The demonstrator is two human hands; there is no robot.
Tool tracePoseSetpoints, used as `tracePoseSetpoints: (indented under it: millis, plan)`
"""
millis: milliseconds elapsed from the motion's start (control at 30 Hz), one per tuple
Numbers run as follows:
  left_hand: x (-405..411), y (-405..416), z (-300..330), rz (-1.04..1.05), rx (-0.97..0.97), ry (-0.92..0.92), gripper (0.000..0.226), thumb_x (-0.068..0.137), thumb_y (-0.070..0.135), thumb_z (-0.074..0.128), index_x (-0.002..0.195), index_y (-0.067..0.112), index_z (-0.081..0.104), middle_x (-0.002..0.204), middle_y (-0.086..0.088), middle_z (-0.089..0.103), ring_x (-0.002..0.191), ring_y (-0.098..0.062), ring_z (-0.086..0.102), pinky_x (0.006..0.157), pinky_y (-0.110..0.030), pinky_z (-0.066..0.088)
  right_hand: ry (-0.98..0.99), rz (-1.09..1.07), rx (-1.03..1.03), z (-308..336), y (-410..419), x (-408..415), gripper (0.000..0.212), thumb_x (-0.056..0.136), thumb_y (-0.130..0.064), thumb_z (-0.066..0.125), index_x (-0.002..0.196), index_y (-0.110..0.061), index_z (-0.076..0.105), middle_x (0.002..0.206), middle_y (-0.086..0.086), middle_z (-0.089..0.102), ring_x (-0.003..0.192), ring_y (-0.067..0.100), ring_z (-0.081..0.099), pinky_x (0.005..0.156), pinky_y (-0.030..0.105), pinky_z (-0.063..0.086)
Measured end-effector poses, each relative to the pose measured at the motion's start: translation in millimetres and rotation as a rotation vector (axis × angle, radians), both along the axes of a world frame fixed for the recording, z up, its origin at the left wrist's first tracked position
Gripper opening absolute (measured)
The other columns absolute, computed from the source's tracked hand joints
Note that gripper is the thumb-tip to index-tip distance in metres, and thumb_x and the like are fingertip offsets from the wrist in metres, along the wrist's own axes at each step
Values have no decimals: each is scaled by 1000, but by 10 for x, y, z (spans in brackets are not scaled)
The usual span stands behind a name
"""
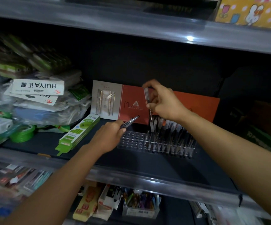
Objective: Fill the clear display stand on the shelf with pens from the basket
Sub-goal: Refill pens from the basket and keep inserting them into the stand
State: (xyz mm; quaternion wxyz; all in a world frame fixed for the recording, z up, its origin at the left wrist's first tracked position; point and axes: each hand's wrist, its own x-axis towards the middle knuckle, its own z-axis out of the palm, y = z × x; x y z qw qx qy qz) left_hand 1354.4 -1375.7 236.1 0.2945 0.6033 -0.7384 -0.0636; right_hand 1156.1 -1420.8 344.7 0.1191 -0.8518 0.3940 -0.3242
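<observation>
Reaching in from the lower corners of the frame, both my forearms stretch toward the middle shelf [53, 144]. My right hand [161, 103], right of centre, has its wrist bent down and its thumb and fingertips pinching a clear pen [148, 104]. That pen stands nearly upright, its long axis vertical, cap end up, its lower end just above the back rows of the clear display stand [132, 140]. My left hand [109, 135], at centre, is curled round a dark pen [129, 122] whose long axis slants up and to the right, its free end aimed at the orange box [131, 104] behind the stand. The stand sits on the shelf at centre, its right part packed with upright pens [172, 132], its left part showing bare holes. Dim light blurs those pens together, so I cannot count them. Packets [35, 88] at the left edge are smeared and cut off.
</observation>
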Motion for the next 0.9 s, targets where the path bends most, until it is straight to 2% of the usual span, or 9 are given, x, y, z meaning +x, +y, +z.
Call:
tracePoseSetpoints:
  millis: [67, 233, 400, 467, 533, 600, 700, 767, 900]
  plan:
    - [-3, -13, -16, -9, -2, 2, 11, 97, 27, 47, 92, 18, 49, 79, -7, 58, 71, -28, 56, 60, -35, 42, 21, -7, -32, -67, -23, 27, 40, 82, 4, 66, 113, -17, 53, 82, 10, 63, 67, 15, 61, 59, 28, 52]
    - [-14, -40, -57, -22, 3, 9, 13, 97, 27, 48, 97, 14, 52, 78, -6, 57, 71, -27, 56, 59, -34, 40, 114, -33, -78, -197, -127, 25, 22, 80, 14, 58, 89, -6, 61, 74, 1, 67, 66, 0, 61, 66, 28, 53]
    - [-23, -62, -85, -36, 13, 4, 12, 98, 27, 47, 89, 19, 46, 76, -4, 55, 69, -25, 53, 58, -33, 35, 122, -75, -70, -173, -164, 4, 19, 82, 12, 56, 90, -3, 64, 76, 5, 66, 58, 0, 58, 50, 16, 47]
    - [-19, -76, -98, -41, 15, 4, 12, 98, 27, 47, 88, 21, 44, 76, -3, 55, 69, -24, 53, 58, -32, 35, 125, -82, -75, -131, -182, -13, 19, 82, 12, 56, 89, -3, 64, 77, 7, 66, 61, 3, 61, 55, 23, 52]
    - [-12, -88, -106, -43, 15, 8, 12, 98, 27, 47, 88, 21, 44, 76, -3, 55, 69, -24, 54, 58, -33, 36, 147, -98, -77, -103, -200, -30, 16, 81, 10, 59, 89, -3, 65, 79, 9, 68, 72, 16, 65, 65, 33, 56]
    - [-16, -101, -109, -41, 17, 11, 12, 98, 27, 47, 89, 19, 46, 75, -3, 55, 68, -24, 54, 58, -33, 37, 179, -107, -72, -101, -205, -41, 15, 81, 8, 62, 88, -4, 66, 80, 9, 68, 73, 17, 64, 68, 34, 55]
    - [-39, -110, -113, -41, 24, 10, 12, 98, 28, 47, 91, 18, 47, 77, -4, 56, 70, -24, 55, 59, -35, 41, 209, -104, -45, -130, -199, -54, 14, 82, 7, 63, 88, -5, 65, 77, 5, 66, 57, -1, 58, 53, 16, 51]
    - [-50, -110, -113, -45, 27, 11, 12, 98, 28, 47, 91, 18, 48, 77, -4, 57, 70, -25, 56, 60, -36, 43, 210, -97, -42, -151, -194, -55, 12, 82, 7, 63, 88, -4, 65, 76, 5, 66, 54, -2, 56, 47, 10, 46]
    - [-60, -109, -114, -44, 26, 11, 13, 98, 28, 46, 90, 18, 48, 76, -4, 56, 69, -24, 55, 58, -34, 40, 254, -71, -73, -213, -207, -51, 10, 80, 6, 65, 83, -4, 66, 73, 3, 68, 66, 8, 63, 63, 22, 54]
